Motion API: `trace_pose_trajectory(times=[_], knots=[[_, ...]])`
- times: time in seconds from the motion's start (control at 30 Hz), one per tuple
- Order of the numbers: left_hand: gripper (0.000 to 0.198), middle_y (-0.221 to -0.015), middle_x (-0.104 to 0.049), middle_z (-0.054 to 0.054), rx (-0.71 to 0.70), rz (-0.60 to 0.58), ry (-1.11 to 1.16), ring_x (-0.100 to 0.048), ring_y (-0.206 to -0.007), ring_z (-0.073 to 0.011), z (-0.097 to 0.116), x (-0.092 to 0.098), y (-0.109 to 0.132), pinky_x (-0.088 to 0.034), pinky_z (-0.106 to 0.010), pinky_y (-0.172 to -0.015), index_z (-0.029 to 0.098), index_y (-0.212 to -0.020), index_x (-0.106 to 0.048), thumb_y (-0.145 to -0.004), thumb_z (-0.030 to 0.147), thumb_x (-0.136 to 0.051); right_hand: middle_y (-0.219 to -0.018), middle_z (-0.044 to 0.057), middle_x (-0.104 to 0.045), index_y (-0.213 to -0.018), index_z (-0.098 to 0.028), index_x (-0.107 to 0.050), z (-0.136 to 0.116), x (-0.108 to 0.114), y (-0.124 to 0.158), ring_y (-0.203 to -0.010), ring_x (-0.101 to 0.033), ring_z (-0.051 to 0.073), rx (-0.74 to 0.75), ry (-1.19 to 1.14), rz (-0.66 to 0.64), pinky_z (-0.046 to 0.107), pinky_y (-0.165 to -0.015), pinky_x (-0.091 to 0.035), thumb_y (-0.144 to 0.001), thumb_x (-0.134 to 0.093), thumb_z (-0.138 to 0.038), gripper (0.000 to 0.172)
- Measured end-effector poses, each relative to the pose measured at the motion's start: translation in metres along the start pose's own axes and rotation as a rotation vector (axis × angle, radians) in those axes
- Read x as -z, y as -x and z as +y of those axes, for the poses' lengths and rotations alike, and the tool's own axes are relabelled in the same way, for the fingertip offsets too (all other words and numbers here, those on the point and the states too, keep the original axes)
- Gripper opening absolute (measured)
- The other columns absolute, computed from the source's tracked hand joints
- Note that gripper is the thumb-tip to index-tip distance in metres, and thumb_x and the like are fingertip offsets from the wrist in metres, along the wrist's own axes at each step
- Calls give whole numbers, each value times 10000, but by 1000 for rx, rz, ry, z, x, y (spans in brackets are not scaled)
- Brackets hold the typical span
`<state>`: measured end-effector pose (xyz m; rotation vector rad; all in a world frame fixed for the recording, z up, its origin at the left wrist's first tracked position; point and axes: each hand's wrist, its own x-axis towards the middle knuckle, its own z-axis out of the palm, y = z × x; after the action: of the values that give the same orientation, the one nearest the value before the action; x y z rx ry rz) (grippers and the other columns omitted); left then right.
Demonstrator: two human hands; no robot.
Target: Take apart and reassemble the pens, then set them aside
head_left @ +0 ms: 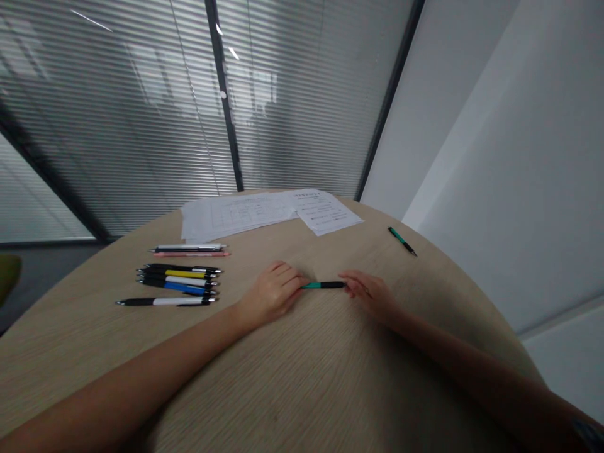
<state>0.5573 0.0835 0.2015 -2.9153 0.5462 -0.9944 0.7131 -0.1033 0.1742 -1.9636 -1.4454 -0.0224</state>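
Note:
Between my two hands a green and black pen (325, 285) lies level, just at the tabletop. My left hand (275, 290) has its fingers closed on the green end. At the black end is my right hand (370, 294), its fingertips pinched around the tip. The pen's two ends are hidden by the fingers. Another green and black pen (402, 241) lies alone at the right, beyond my right hand. To the left of my left hand, several pens with black, yellow, white and blue barrels (179, 279) lie side by side, and a white and black pen (166, 302) sits nearest me.
The round wooden table (264, 390) curves away at both sides. Printed papers (240, 214) lie at its far edge. Left of centre are a few slim pens, one of them pink (191, 255). Window blinds (302, 94) and a white wall (528, 157) stand behind.

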Motion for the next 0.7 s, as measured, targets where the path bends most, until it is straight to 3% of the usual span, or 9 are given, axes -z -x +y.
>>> trace_pose_trajectory(times=[0.1,0.23,0.43,0.57,0.7], knots=[[173,-763,-587,-50,34,-11,22,-511,-705,-150,-1,0,0,-380,-297,-686,135,-900,-536,-837,156,-375,-769,22,-600,-960,-216,-519,3,-2,-1,-627,-541,128,6,-20,38,253,-599,-423,-782,-451,-307,211],[171,-756,-579,-49,41,-49,21,-514,-717,-149,-2,-2,2,-374,-302,-707,138,-884,-541,-833,161,-380,-690,18,-566,-799,-200,-538,5,-4,-2,-593,-511,128,68,89,57,244,-563,-401,-795,-444,-298,136],[191,-733,-568,-45,7,-69,-29,-499,-696,-146,-6,-4,3,-368,-301,-706,142,-811,-554,-842,174,-369,-617,29,-508,-650,-175,-492,0,-2,-1,-580,-468,132,330,210,-39,243,-551,-363,-857,-322,-280,288],[209,-720,-567,-36,-15,-67,-52,-489,-681,-140,-5,-3,2,-367,-300,-714,148,-807,-561,-849,172,-358,-566,14,-473,-590,-180,-448,-5,0,0,-526,-437,120,323,216,-72,235,-510,-339,-862,-282,-262,329],[195,-735,-569,-42,15,-59,-51,-488,-694,-147,-5,-2,1,-372,-295,-699,144,-817,-559,-841,166,-367,-657,26,-515,-742,-172,-500,-5,1,0,-597,-479,126,272,221,-13,234,-558,-372,-828,-371,-286,193]])
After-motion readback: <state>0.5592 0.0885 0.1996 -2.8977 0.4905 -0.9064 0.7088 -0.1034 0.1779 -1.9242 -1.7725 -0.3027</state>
